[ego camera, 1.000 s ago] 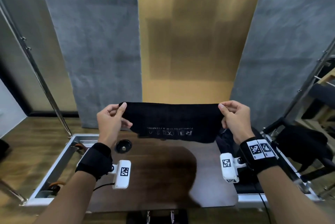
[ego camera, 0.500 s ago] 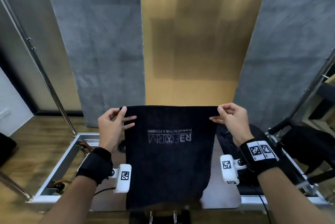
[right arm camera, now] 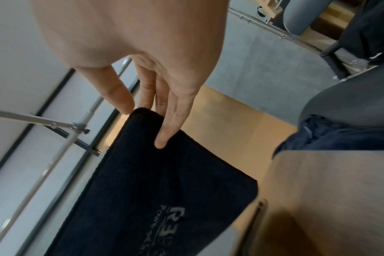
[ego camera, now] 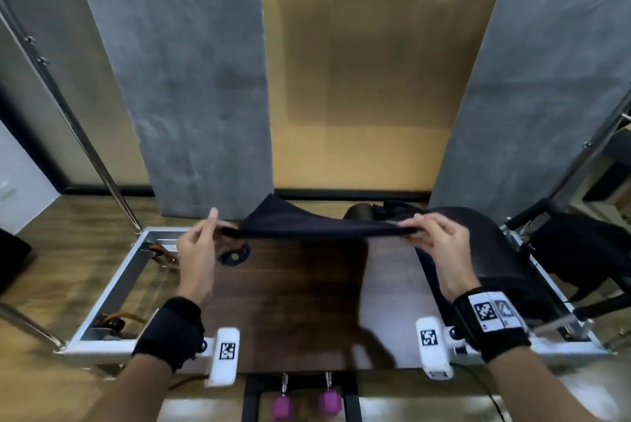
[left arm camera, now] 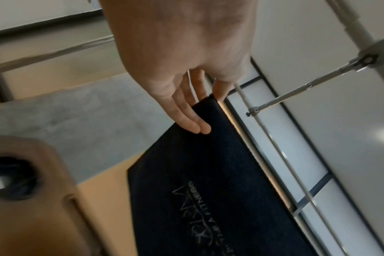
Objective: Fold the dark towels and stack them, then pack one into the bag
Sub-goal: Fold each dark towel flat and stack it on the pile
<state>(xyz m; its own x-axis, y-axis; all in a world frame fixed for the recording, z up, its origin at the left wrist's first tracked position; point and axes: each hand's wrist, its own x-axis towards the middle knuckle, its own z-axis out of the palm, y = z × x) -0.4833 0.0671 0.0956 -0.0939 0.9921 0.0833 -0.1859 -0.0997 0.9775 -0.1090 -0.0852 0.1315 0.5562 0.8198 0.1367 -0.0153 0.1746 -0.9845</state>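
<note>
Your left hand [ego camera: 198, 251] and right hand [ego camera: 440, 244] each pinch a near corner of the dark towel [ego camera: 307, 223], holding it stretched above the brown table [ego camera: 290, 312]; its far edge billows toward the grey panels [ego camera: 205, 80] beyond.

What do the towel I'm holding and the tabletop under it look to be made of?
Dark towel: looks like soft terry or microfibre cloth with a matte, fuzzy nap, a stitched hem and a pale printed logo; it sags between the left hand and right hand. Tabletop: dark brown wood or wood-look laminate with a smooth, slightly glossy finish; which one is unclear.
</note>
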